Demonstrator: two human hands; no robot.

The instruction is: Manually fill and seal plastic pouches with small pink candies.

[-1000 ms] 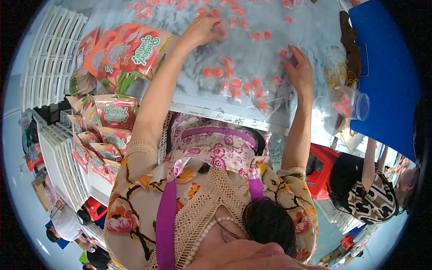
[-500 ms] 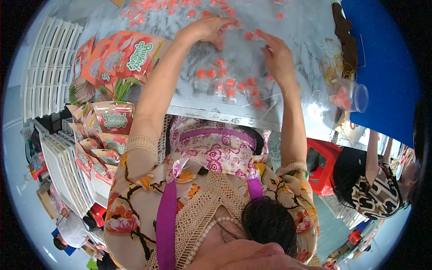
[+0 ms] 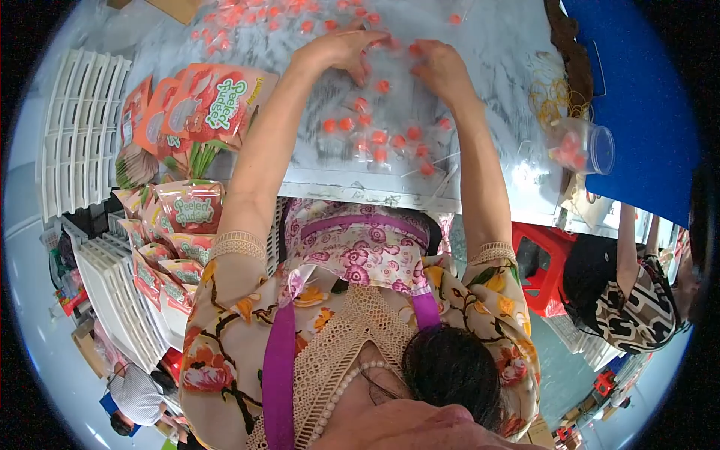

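Observation:
Small round orange-red candies in clear wrappers lie on the grey-white table (image 3: 480, 187). A loose group of candies (image 3: 377, 137) rests between my forearms, near the front edge. My left hand (image 3: 341, 54) is at the far part of the table, palm down, index finger and thumb spread, with orange pieces beside its fingertips. Facing it, my right hand (image 3: 444, 71) has its fingers drawn together, with a slightly blurred candy (image 3: 415, 49) at the tips. Further back, a larger spread of candies (image 3: 240, 15) covers the table's far left.
Printed red pouches (image 3: 214, 101) lie at the left, and filled pouches (image 3: 187, 210) stand below them. White plastic racks (image 3: 82, 131) are further left. A clear jar with candies (image 3: 581, 148) lies tipped at the right, near rubber bands (image 3: 551, 101) and a blue surface (image 3: 645, 120). Other people work nearby.
My right hand has moved left and slightly away from me, its fingers closing together at a candy. My left hand stays nearly in place. The view has shifted slightly.

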